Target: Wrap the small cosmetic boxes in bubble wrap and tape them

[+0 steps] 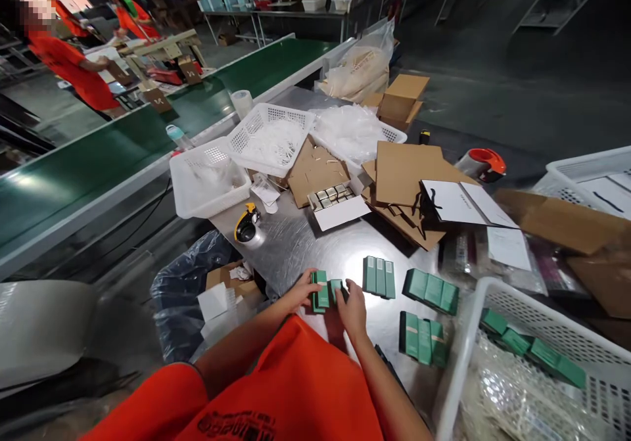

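At the near edge of the metal table, my left hand (302, 290) is closed on a small green box (322, 294), which overlaps another green box at its left side. My right hand (353, 309) grips a second green box (336, 286) just to the right, its fingers curled over the lower part. A narrow gap separates the two held boxes. Beyond my right hand lie three upright green boxes with white labels (379, 277). Further right are a tilted row of green boxes (431, 290) and a nearer group of green boxes (422, 339).
A white basket (480, 309) at right holds green boxes and bubble wrap. A yellow tape dispenser (248, 225), an open white carton (342, 214) and cardboard sheets (404, 171) lie ahead. White baskets (185, 194) stand by the green conveyor (211, 92). Coworkers in orange stand beyond it.
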`<action>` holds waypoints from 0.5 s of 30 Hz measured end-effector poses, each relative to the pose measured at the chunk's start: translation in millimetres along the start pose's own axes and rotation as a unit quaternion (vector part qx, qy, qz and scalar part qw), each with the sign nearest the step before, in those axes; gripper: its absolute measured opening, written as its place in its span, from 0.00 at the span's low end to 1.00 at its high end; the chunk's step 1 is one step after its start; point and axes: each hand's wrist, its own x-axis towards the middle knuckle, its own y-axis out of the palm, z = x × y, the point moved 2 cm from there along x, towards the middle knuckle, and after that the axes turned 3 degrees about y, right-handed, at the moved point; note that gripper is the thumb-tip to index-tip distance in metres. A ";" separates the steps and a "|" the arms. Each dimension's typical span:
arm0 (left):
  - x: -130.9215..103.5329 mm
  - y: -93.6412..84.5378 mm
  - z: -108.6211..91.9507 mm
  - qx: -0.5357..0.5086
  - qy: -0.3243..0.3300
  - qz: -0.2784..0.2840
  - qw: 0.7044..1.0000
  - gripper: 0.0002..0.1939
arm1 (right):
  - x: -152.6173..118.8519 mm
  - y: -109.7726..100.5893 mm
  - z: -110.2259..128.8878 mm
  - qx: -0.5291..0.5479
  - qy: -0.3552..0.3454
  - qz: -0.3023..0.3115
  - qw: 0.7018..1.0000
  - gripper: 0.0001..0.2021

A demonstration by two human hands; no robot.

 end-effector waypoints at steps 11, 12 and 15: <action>5.6 7.3 22.4 -0.093 -0.074 -0.078 0.990 0.46 | 7.1 6.4 -18.3 -0.029 0.072 0.046 0.996 0.21; 8.0 9.9 24.6 -0.088 -0.077 -0.094 0.989 0.45 | 7.6 8.2 -19.0 -0.033 0.073 0.055 0.995 0.20; 15.3 19.1 27.3 -0.073 -0.073 -0.127 0.986 0.37 | 8.2 12.1 -19.4 -0.043 0.074 0.073 0.994 0.17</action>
